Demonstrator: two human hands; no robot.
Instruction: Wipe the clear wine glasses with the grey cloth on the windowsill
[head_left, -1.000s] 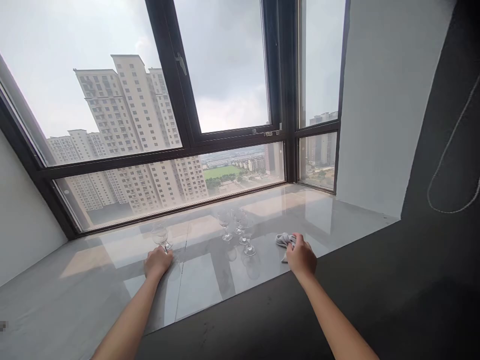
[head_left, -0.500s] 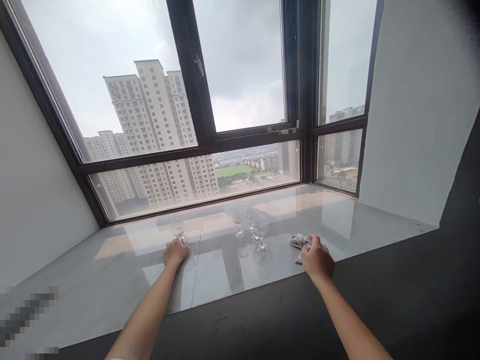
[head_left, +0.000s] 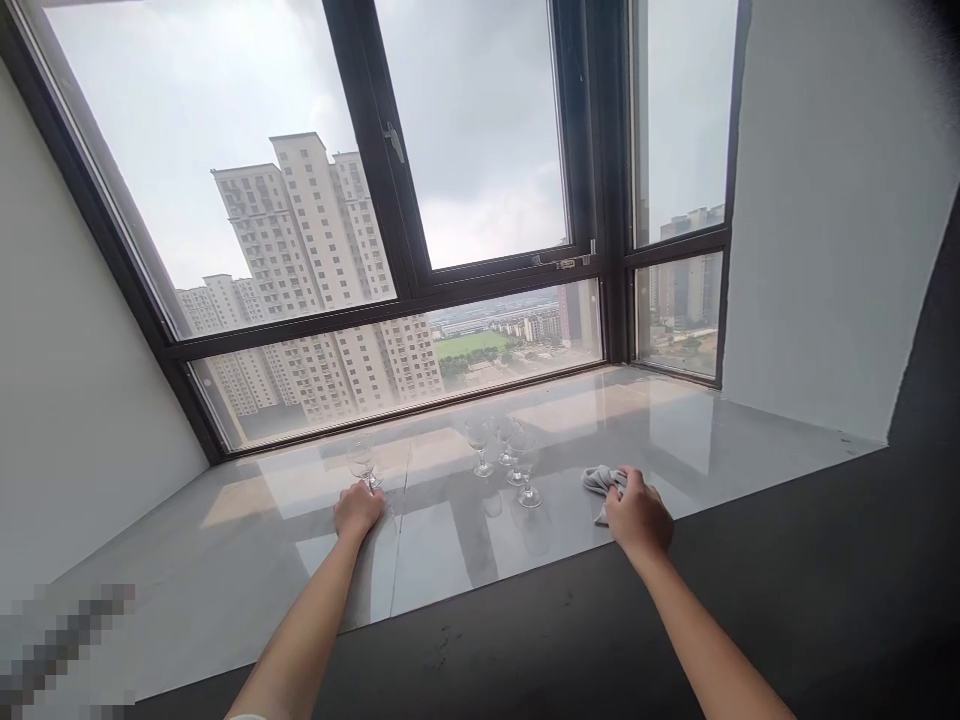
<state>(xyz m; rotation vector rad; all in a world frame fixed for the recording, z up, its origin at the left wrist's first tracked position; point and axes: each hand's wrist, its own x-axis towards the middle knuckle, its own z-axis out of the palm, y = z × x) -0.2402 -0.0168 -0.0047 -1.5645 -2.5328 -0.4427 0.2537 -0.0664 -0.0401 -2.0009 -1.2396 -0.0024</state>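
Note:
My left hand (head_left: 359,511) is closed at the stem of a clear stemmed glass (head_left: 363,459), which stands upright on the glossy window sill (head_left: 442,580). My fingers hide most of its stem and part of its foot. At the right, my right hand (head_left: 640,512) grips a crumpled grey cloth (head_left: 600,480) resting on the sill near its front edge. Between my hands several more stemmed glasses stand upright in a cluster, among them a front glass (head_left: 528,480) and a left glass (head_left: 481,450). Neither hand touches these.
A dark window frame (head_left: 495,285) rises behind the sill, with a window handle (head_left: 394,143) on it. White walls (head_left: 817,230) close in both sides. The sill's front edge (head_left: 517,577) drops to a dark face. Tall buildings (head_left: 315,220) stand outside.
The view has shifted and tilted slightly. Both hands keep their holds, the left at the glass and the right on the cloth, with no clear movement over the sill.

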